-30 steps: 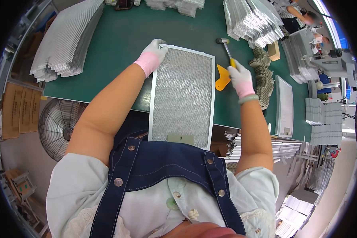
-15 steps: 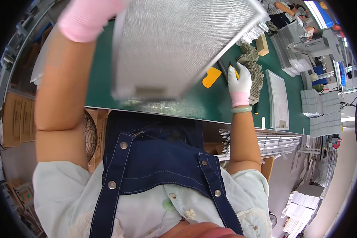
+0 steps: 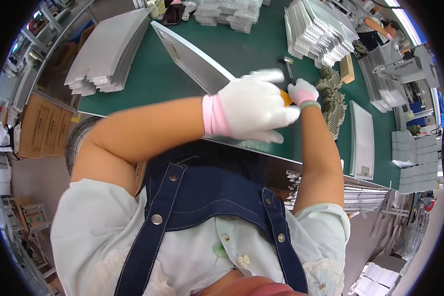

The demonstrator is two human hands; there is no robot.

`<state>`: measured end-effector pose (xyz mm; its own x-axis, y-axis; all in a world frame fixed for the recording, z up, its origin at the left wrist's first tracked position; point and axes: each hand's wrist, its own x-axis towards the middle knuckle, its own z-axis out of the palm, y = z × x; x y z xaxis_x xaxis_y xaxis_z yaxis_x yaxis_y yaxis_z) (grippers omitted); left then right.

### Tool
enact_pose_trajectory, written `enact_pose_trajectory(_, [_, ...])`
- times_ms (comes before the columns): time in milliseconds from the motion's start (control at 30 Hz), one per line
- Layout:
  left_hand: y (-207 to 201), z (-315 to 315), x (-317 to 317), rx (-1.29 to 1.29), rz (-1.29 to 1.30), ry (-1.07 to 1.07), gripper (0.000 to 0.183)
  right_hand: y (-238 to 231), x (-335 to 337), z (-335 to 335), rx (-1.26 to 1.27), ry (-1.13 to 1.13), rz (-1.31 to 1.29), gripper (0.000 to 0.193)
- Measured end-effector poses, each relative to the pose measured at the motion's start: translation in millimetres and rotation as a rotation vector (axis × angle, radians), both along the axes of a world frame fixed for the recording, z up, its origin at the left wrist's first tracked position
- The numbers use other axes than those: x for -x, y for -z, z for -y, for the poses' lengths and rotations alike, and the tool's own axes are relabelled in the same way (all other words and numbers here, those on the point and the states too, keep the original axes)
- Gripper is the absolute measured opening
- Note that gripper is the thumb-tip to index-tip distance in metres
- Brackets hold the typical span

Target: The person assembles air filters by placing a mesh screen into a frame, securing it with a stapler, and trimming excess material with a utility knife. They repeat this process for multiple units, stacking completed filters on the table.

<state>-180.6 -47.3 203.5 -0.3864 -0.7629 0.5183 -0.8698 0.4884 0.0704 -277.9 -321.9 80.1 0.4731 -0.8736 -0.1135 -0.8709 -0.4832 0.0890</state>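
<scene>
My left hand [image 3: 254, 108], in a white glove with a pink cuff, is held over the bench with its fingers spread, and nothing shows in it. Behind it, a metal-framed mesh panel [image 3: 190, 59] rests on the bench, its near part hidden by my left hand and forearm. My right hand [image 3: 302, 92], gloved alike, has its fingers closed at the handle end of a small dark mallet [image 3: 289, 71]. Between the two hands, part of a yellow scraper [image 3: 285, 97] shows.
Stacks of mesh sheets stand on the green bench [image 3: 251, 52] at far left [image 3: 111, 52] and far right [image 3: 315, 32]. Right of my right hand are a pile of small metal parts [image 3: 331, 106], a wooden block [image 3: 347, 69] and another framed panel [image 3: 362, 140]. A co-worker [image 3: 375, 30] is at the far right.
The framed panel, raised in my left hand before, is down on the bench. My left hand has let go and swung right. My right hand has moved onto the mallet handle.
</scene>
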Motion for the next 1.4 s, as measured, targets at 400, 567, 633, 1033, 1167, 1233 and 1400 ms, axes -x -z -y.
enact_pose_trajectory(400, [46, 7, 16, 0.345, -0.264, -0.309, 0.044, -7, 56, -6, -0.282, -0.120, 1.481, 0.024])
enact_pose_trajectory(567, [42, 23, 0, 0.334, -0.240, -0.192, 0.044, -53, 93, -41, -0.430, -0.222, 1.372, 0.019])
enact_pose_trajectory(633, [43, 28, -5, 0.266, -0.226, -0.163, 0.045, -69, 116, -54, -0.372, -0.262, 1.371, 0.017])
enact_pose_trajectory(1033, [43, 29, -4, 0.260, -0.207, -0.172, 0.048, -186, 176, -138, 0.131, -0.553, 1.144, 0.030])
enact_pose_trajectory(1167, [44, 29, -2, 0.247, -0.185, -0.185, 0.048, -186, 164, -144, 0.296, -0.881, 0.242, 0.031])
enact_pose_trajectory(1233, [46, 29, -4, 0.245, -0.192, -0.188, 0.048, -194, 161, -143, 0.260, -0.841, 0.421, 0.035])
enact_pose_trajectory(1400, [47, 28, -3, 0.278, -0.248, -0.211, 0.048, -195, 153, -146, 0.419, -0.902, 0.209, 0.046])
